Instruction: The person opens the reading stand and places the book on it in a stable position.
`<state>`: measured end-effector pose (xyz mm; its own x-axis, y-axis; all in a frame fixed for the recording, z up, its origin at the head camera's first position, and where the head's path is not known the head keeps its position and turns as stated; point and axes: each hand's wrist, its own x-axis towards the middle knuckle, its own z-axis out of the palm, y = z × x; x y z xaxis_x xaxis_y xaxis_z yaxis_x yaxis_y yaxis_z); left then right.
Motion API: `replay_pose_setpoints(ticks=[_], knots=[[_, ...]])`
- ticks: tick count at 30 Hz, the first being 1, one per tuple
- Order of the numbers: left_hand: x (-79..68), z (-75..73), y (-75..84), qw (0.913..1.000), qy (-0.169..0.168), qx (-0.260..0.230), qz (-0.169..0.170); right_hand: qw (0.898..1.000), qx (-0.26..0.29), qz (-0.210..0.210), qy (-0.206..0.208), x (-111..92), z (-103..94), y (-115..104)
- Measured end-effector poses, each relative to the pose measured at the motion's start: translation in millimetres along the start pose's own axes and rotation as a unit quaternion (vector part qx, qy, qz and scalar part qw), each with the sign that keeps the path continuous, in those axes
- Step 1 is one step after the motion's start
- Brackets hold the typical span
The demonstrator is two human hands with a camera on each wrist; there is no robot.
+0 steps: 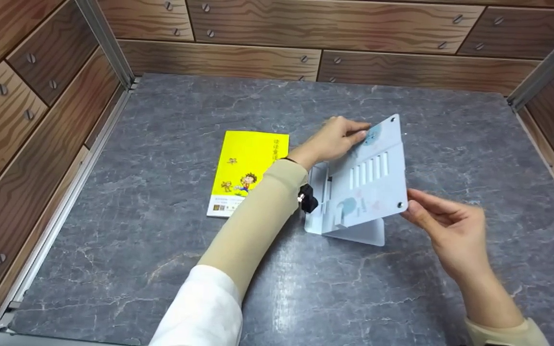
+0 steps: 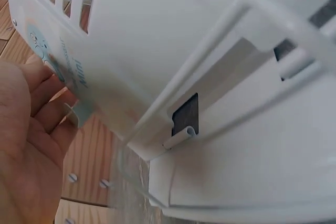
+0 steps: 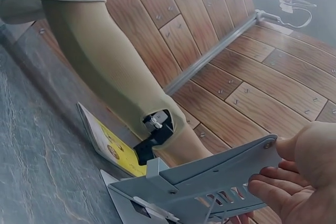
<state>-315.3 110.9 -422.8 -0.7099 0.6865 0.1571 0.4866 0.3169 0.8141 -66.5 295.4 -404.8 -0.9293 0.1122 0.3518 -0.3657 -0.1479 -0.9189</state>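
A pale blue-white book stand point(image 1: 378, 185) with slots and cartoon prints stands tilted on the table, its panel raised above a flat base plate point(image 1: 366, 233). My left hand point(image 1: 332, 139) reaches across and holds the panel's far edge, the thumb on the printed side. In the left wrist view, a white wire support point(image 2: 210, 51) runs between panel and base, and the fingers point(image 2: 44, 95) curl at the panel's edge. My right hand point(image 1: 457, 230) pinches the near right corner between thumb and fingers; the right wrist view shows that corner from its side.
A yellow book point(image 1: 248, 154) with a cartoon child on its cover lies left of the stand, partly behind my left forearm. Wood-patterned walls point(image 1: 258, 24) with metal corner posts enclose the grey marbled table point(image 1: 137, 192) at the back and sides.
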Motion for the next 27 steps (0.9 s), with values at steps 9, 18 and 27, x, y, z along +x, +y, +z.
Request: replay_pose_setpoints(ticks=[9, 18, 27], knots=[[2.4, 4.1, 2.8, 0.9998, 0.009, -0.017, 0.002, 0.999, -0.034, 0.0, 0.009, -4.8, 7.9, -2.3], [5.0, 7.0, -1.5, 0.9991, 0.02, -0.034, -0.012, 0.998, -0.054, -0.023, 0.02, -6.6, 10.3, -4.2], [4.1, 6.0, -1.5, 0.998, 0.043, -0.041, -0.02, 0.998, -0.046, -0.046, 0.003, -5.4, 11.0, -4.8]])
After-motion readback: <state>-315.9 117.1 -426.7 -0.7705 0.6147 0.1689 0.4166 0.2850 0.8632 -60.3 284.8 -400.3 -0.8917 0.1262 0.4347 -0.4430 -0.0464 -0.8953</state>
